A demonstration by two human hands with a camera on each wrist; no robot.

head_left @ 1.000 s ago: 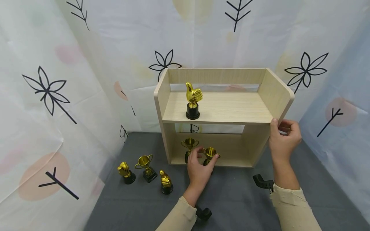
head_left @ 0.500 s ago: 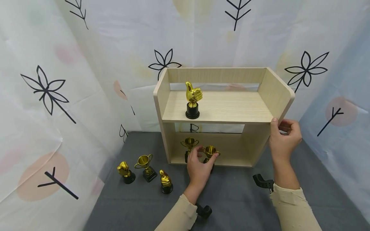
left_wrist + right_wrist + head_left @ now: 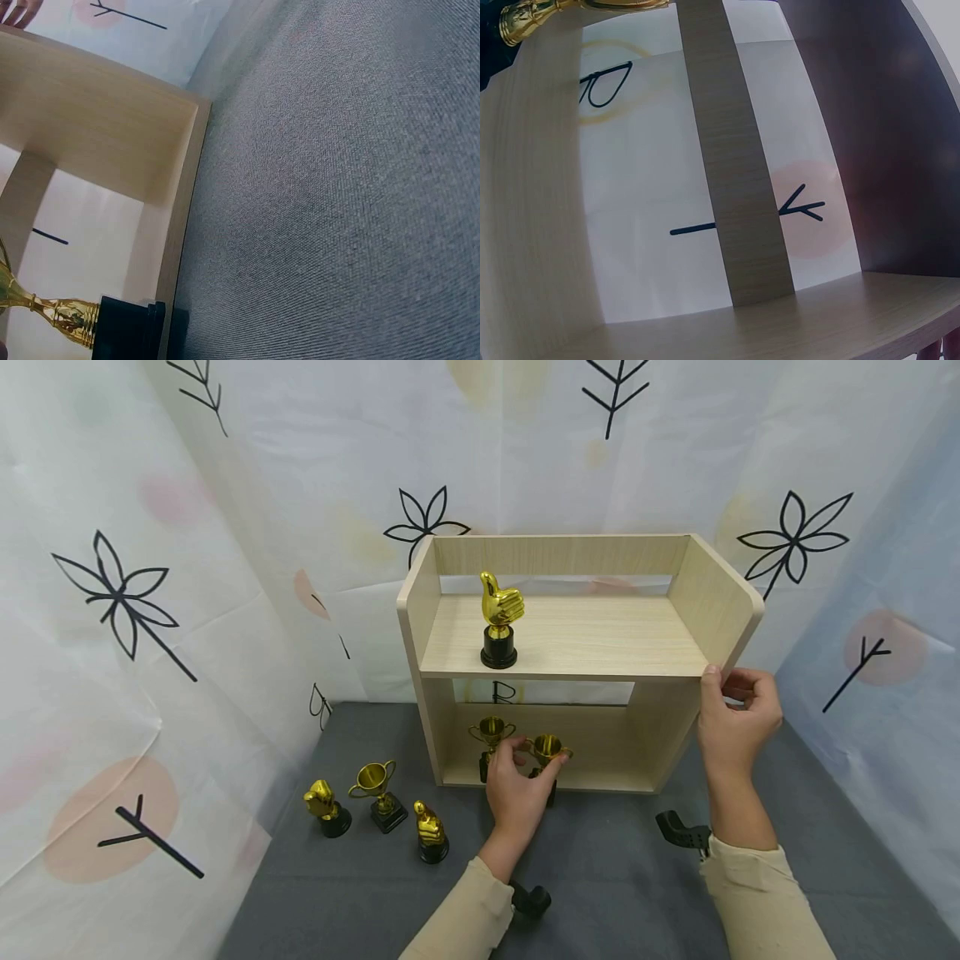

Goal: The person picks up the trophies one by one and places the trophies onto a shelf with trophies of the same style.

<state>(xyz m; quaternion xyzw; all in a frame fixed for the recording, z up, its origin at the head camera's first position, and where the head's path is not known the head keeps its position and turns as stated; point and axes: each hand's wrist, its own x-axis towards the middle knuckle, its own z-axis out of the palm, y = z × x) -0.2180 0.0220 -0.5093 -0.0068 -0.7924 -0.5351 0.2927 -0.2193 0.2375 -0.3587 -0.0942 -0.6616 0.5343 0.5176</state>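
In the head view my left hand pinches a gold trophy cup between thumb and fingers, at the front of the lower shelf. The left wrist view shows that cup's black base at the lower board's front edge. Just left of it stands another trophy cup, partly hidden by my fingers. My right hand grips the right side panel of the wooden shelf unit, thumb on its front edge. A gold thumbs-up trophy with a black base stands upright on the upper shelf.
On the grey cloth table, left of the shelf unit, stand a fist-shaped trophy, a two-handled trophy cup and a thumbs-up trophy. A patterned white curtain encloses the back and sides.
The held trophy cup has shifted very slightly toward the back, with my left hand still on it. My right hand stays on the side panel.
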